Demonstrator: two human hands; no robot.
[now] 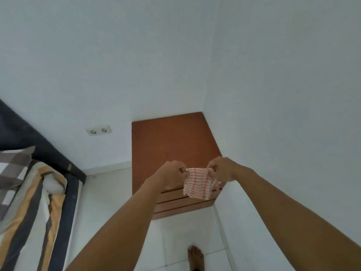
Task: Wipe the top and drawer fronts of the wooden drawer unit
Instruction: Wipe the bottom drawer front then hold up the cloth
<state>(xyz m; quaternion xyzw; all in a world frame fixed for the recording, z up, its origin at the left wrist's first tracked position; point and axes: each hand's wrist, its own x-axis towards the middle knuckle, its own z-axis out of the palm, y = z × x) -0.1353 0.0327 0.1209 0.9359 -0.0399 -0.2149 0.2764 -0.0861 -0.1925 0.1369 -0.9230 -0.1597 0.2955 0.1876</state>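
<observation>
Head cam: both arms stretched fwd, bare forearms. Left hand (172, 174) pinched shut on the top-left corner of a small cloth (198, 182); right hand (221, 169) pinched shut on the top-right corner. Top edge of the cloth pulled taut between the two hands, rest hangs loose below w/ a crumpled bottom edge. Cloth is white w/ red/orange stripes, in the air, not touching anything else as far as I can tell.

Wooden drawer unit (172, 141) sits directly beyond/below the hands, pushed into the room corner: back against the rear wall, right side against the right wall. Top is reddish-brown and bare. Drawer fronts (183, 202) visible under the front edge as stacked horizontal bands w/ dark gaps between; cloth overlaps the upper ones in view. Drawers look closed.

Double wall socket (99, 130) on the rear wall, left of the unit, low down. Bed (39, 192) along the left edge w/ dark frame and striped/checked bedding in grey, white, yellow. White tiled floor (109, 192) between bed and unit. One bare foot (196, 257) on the floor near the bottom edge, in front of the unit.
</observation>
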